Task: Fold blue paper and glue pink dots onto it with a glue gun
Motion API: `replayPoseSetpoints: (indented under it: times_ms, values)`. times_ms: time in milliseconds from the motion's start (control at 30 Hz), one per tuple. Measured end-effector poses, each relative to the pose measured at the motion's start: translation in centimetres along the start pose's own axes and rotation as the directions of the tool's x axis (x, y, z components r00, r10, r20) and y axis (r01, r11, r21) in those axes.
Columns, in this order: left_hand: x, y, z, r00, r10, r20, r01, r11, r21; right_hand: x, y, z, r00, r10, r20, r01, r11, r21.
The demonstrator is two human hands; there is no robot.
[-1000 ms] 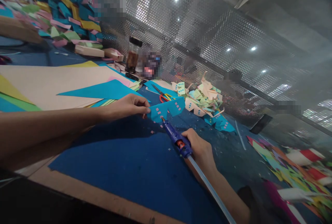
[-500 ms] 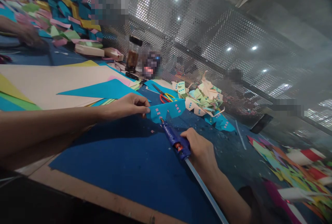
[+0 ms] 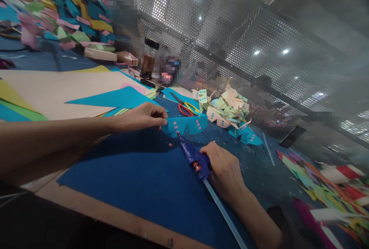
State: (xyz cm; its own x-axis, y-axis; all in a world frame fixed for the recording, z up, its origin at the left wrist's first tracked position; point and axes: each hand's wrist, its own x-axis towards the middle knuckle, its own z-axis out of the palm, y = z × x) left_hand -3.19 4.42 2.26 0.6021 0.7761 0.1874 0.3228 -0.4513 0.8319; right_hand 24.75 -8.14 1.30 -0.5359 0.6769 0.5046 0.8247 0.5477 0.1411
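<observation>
Between the thumb and fingers of my left hand (image 3: 147, 117) is the left end of a blue paper cutout (image 3: 188, 124), which has small pink squares on it and a notch in its lower edge. My right hand (image 3: 223, 164) is wrapped round a purple glue gun (image 3: 191, 156). The gun's nozzle points up at the cutout's lower left edge; whether they touch, I cannot tell. A long translucent glue stick (image 3: 221, 206) runs out of the gun's rear. One tiny pink square (image 3: 170, 144) lies on the blue table just below the cutout.
Behind the cutout lie scissors (image 3: 187, 108) with red and yellow handles and a heap of folded paper cutouts (image 3: 230, 106). Large paper sheets (image 3: 52, 87) cover the left. A jar (image 3: 148, 58) stands at the back. Colourful paper strips (image 3: 319, 183) and a phone (image 3: 292, 136) are at right.
The glue gun's nozzle has shifted slightly left and down along the cutout. My left hand keeps its hold. Another person's hand at the far left has gone out of view.
</observation>
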Motion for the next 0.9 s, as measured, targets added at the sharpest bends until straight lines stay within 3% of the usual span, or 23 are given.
replayPoseSetpoints:
  times_ms: [900]
  values:
    - [0.03, -0.49, -0.03, 0.999, 0.021, 0.034, -0.023, 0.999, 0.039, -0.07, 0.07, 0.22, 0.999, -0.041, -0.009, 0.041, 0.999, -0.034]
